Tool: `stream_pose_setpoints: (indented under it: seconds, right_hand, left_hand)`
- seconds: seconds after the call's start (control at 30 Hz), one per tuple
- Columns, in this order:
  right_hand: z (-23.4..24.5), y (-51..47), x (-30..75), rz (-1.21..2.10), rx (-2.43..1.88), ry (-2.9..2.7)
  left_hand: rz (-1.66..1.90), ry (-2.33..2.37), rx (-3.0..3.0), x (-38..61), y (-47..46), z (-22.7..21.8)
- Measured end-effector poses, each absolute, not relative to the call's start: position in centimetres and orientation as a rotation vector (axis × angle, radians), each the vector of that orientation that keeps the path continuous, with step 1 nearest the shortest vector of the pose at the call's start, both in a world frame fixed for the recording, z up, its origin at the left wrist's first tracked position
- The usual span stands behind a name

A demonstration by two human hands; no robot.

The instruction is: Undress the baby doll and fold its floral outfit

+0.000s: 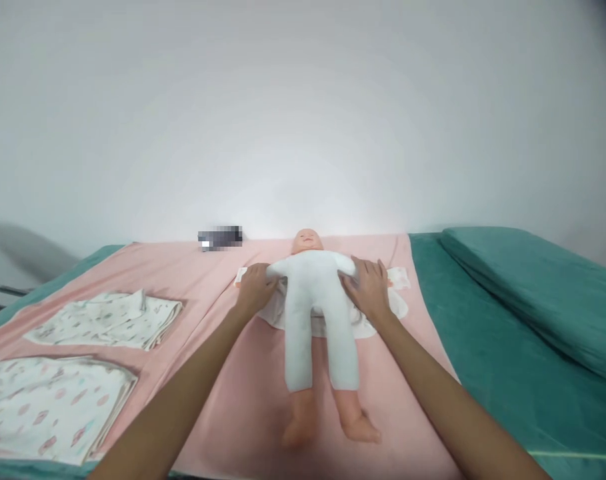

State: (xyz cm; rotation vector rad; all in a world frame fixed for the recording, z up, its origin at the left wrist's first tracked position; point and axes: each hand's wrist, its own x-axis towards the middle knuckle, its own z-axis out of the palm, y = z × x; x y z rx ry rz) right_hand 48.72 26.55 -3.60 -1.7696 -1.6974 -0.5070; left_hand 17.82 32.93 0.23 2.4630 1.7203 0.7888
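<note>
A baby doll (319, 287) with a white cloth body and bare plastic head and feet lies on its back, head away from me. Under its torso is spread a white baby garment (319, 326), mostly hidden by the doll. My left hand (255, 287) is closed around the end of the doll's arm on the left side. On the other side, my right hand (367, 285) has its fingers wrapped about the other arm. Light printed ends of the cloth show just beyond both hands.
A pink blanket (243, 400) covers the green bed (513, 360). Two folded printed baby clothes, a nearer one (47, 400) and a farther one (107, 320), lie at left. A blurred dark object (220, 238) is near the wall. A green pillow (537, 287) sits right.
</note>
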Motion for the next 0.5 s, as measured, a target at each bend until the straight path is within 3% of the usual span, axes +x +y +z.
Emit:
stream_pose_setpoints:
  seconds: [0.1,0.23,0.5]
  right_hand:
    - [-1.9,27.0,49.5,-0.546,-1.827,-1.763]
    - [4.0,25.2,53.4,-0.648,-1.843,-1.896]
    - [15.4,17.9,75.5,-0.912,-2.083,-1.699]
  left_hand:
    - [0.664,1.679,2.521,16.2,33.5,1.6]
    - [0.611,1.571,2.58,19.1,32.3,4.6]
    - [0.632,1.166,2.424,42.6,26.1,7.6]
